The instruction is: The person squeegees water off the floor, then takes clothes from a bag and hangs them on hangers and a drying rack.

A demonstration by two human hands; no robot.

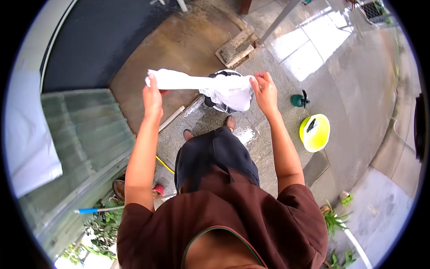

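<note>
A white cloth (188,82) is stretched between my two hands in front of me. My left hand (153,96) grips its left end, fingers closed with the thumb on top. My right hand (266,93) pinches the other end, where the fabric hangs looser and bunched. Whether the cloth is a garment I cannot tell. Below its right half stands a bucket (218,107) with dark contents, mostly hidden by the white fabric.
On the wet paved floor to the right are a yellow-green basin (317,134) with a dark item in it and a green spray bottle (297,100). Stone blocks (235,47) lie beyond the bucket. A yellow hose (165,164) runs left of my legs. Potted plants (335,222) stand lower right.
</note>
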